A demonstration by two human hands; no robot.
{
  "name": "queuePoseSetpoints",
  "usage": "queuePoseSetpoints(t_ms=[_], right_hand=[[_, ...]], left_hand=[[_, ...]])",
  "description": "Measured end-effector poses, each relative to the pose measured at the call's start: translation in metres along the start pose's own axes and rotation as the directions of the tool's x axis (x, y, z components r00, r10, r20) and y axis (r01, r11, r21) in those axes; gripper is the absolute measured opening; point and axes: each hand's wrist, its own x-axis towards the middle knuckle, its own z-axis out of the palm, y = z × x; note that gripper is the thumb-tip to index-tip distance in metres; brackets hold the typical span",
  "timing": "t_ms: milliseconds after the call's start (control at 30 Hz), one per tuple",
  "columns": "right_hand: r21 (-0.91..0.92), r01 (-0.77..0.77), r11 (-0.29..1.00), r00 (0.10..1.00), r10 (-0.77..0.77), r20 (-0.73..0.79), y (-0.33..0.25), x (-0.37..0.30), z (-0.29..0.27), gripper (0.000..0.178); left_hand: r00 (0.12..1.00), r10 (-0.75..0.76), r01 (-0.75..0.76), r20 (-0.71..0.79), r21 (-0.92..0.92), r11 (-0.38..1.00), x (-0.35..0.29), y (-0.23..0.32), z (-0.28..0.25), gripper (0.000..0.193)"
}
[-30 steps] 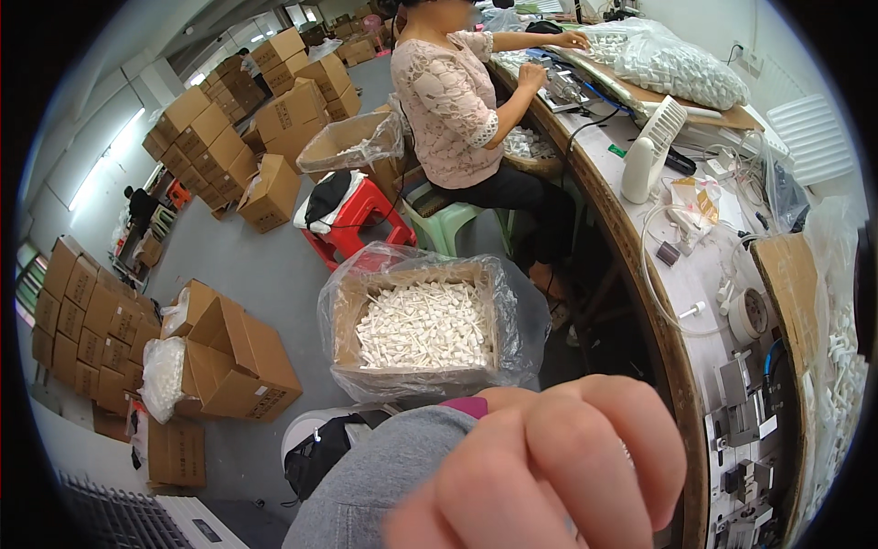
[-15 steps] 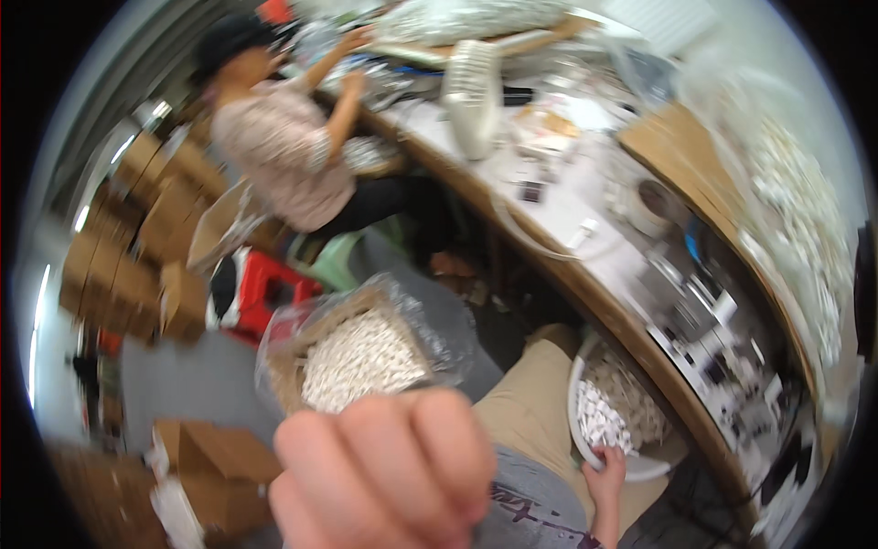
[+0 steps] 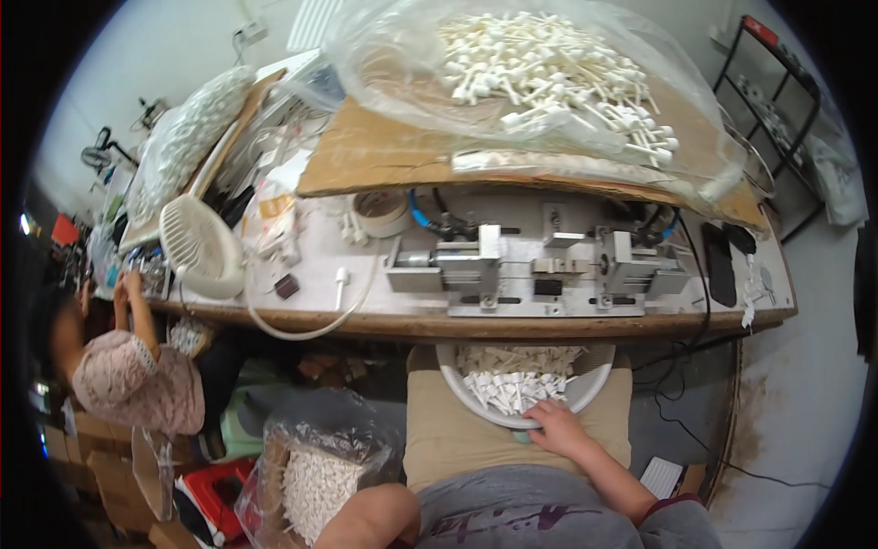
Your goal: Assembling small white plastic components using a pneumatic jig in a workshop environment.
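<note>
On my lap rests a round white basin (image 3: pixel 450 377), tucked partly under the table's edge. White plastic pieces with stems (image 3: pixel 506 392) fill its near part, and beige ones (image 3: pixel 517 357) lie behind them. My right hand (image 3: pixel 555 427) is closed over the near rim of the basin, its fingertips beside the white pieces. At the lower left, my bent left arm (image 3: pixel 370 517) shows, but the hand is out of view. A metal fixture (image 3: pixel 549 274) with two facing clamp-like units stands on the table straight ahead.
Above the fixture, a cardboard shelf (image 3: pixel 366 151) bears a plastic bag of white stemmed pieces (image 3: pixel 549 69). A white fan (image 3: pixel 201 247) and tape roll (image 3: pixel 382 215) are on the table. Left are a lined box of pieces (image 3: pixel 315 489), a red stool (image 3: pixel 215 494) and a seated co-worker (image 3: pixel 137 380).
My view has swung right to face the table and fixture. The left fist, earlier large in front, has left the picture. My right hand stays at the basin's rim.
</note>
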Motion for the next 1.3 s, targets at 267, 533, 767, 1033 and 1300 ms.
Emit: queuePoseSetpoints(t_ms=[267, 533, 767, 1033, 1300], right_hand=[[-0.101, 0.413, 0.905, 0.737, -0.397, -0.548, -0.075, 0.048, -0.196, 0.020], [-0.309, 0.018, 0.951, 0.468, -0.281, -0.838, -0.034, 0.131, -0.353, 0.014], [-0.392, -0.498, 0.773, 0.755, 0.165, -0.634, -0.021, 0.217, -0.379, 0.041], [-0.414, -0.186, 0.891, 0.768, -0.131, -0.627, -0.012, 0.214, -0.360, 0.025], [-0.286, 0.042, 0.957, 0.693, -0.234, -0.682, 0.001, 0.204, -0.369, 0.026]], left_hand=[[0.959, -0.135, 0.211, 0.249, -0.310, 0.927, -0.047, -0.047, -0.026, 0.024], [0.716, -0.667, 0.697, 0.207, -0.156, 0.700, -0.072, -0.102, -0.069, 0.025], [0.536, -0.844, 0.842, -0.001, -0.065, 0.535, -0.112, -0.114, -0.068, 0.021], [0.491, -0.840, 0.795, -0.229, -0.277, 0.540, -0.142, -0.120, -0.061, 0.018], [0.502, -0.790, 0.821, -0.352, -0.093, 0.563, -0.148, -0.125, -0.064, 0.034]])
